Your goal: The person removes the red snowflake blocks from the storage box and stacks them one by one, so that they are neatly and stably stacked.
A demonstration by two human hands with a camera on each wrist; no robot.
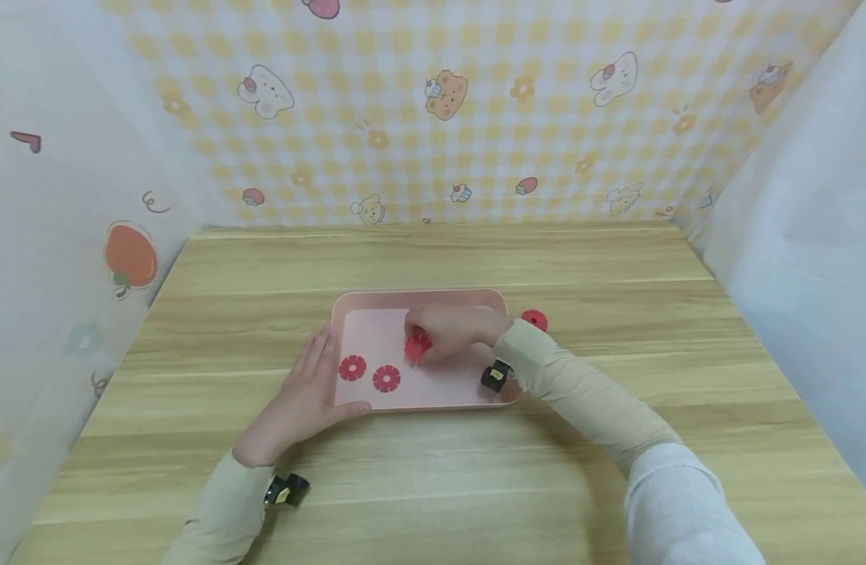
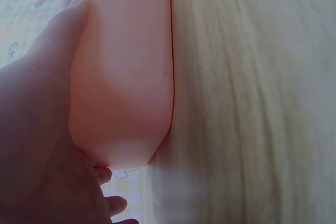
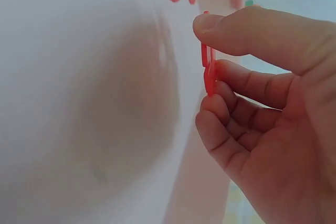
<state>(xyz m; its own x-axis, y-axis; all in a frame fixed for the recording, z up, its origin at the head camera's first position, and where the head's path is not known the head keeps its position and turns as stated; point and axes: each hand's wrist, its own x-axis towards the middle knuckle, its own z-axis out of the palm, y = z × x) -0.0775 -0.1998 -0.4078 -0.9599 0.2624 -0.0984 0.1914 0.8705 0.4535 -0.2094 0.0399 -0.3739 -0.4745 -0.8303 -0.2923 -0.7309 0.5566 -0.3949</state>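
Note:
A shallow pink tray (image 1: pixel 443 390) lies on the table. My right hand (image 1: pixel 453 329) is over it, pinching a red notched plastic disc (image 1: pixel 416 348) between thumb and fingers. The right wrist view shows this held disc (image 3: pixel 209 72) edge-on, near the tray's pale floor. Two more red notched discs, a left one (image 1: pixel 352 360) and one beside it (image 1: pixel 387 370), lie flat in the tray's near left part. My left hand (image 1: pixel 307 399) rests on the tray's left end, fingers extended along the side and thumb at the near rim; the left wrist view shows it against the tray's outer wall (image 2: pixel 123 77).
Another red disc (image 1: pixel 535 318) lies on the wooden table (image 1: pixel 433 486) just outside the tray's right end, partly behind my right sleeve. A yellow checked cloth (image 1: pixel 405 157) hangs along the table's back edge, with white sheeting (image 1: pixel 793 188) at the sides.

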